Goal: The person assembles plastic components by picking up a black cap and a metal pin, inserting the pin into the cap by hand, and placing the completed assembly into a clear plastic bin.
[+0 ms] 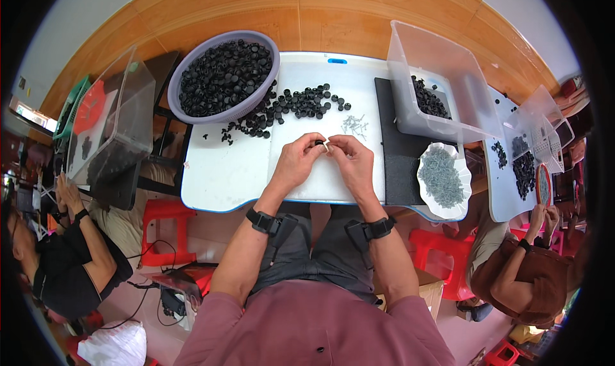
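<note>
Over the white table [224, 174], my two hands meet fingertip to fingertip. My left hand [296, 161] is closed in a pinch on a small round black cap [319, 142]. Pinched shut beside it, my right hand [353, 163] has a tiny pale piece at its fingertips, too small to name. Just beyond the right hand lies a loose group of small grey screws [354, 126]. Farther off and to the left, more black caps [307, 102] are scattered, and smaller black pieces [227, 135] lie left of them.
A purple basket [273, 78] heaped with black caps stands far left. On the right are a clear plastic bin [423, 46] with black parts, a black mat [398, 167] and a white scalloped dish [462, 196] of screws. People sit working on both sides; red stools [168, 231] stand below.
</note>
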`<move>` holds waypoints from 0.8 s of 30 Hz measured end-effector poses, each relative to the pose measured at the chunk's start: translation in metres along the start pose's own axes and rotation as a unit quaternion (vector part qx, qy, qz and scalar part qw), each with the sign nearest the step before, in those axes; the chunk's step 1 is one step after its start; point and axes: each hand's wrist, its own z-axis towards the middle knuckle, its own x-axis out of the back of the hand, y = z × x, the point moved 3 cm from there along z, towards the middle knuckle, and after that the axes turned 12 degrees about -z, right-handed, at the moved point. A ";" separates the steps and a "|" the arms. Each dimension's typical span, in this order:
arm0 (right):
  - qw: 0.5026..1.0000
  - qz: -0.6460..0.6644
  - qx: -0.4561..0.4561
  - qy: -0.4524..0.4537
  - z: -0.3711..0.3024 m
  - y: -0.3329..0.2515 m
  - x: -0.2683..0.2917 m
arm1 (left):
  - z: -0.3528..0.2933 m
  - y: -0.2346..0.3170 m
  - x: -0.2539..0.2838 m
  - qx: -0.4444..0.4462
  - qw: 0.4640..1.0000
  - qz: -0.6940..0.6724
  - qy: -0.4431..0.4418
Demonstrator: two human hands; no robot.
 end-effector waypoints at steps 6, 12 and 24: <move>1.000 -0.016 -0.018 0.009 0.001 -0.002 0.001 | -0.001 0.002 0.000 0.014 0.998 0.062 0.019; 0.999 -0.028 -0.017 0.014 0.002 0.005 -0.002 | -0.005 0.000 -0.004 -0.018 0.999 0.014 0.034; 0.999 -0.025 -0.018 0.011 0.001 0.007 0.000 | -0.043 0.057 0.075 -0.140 0.961 0.097 0.217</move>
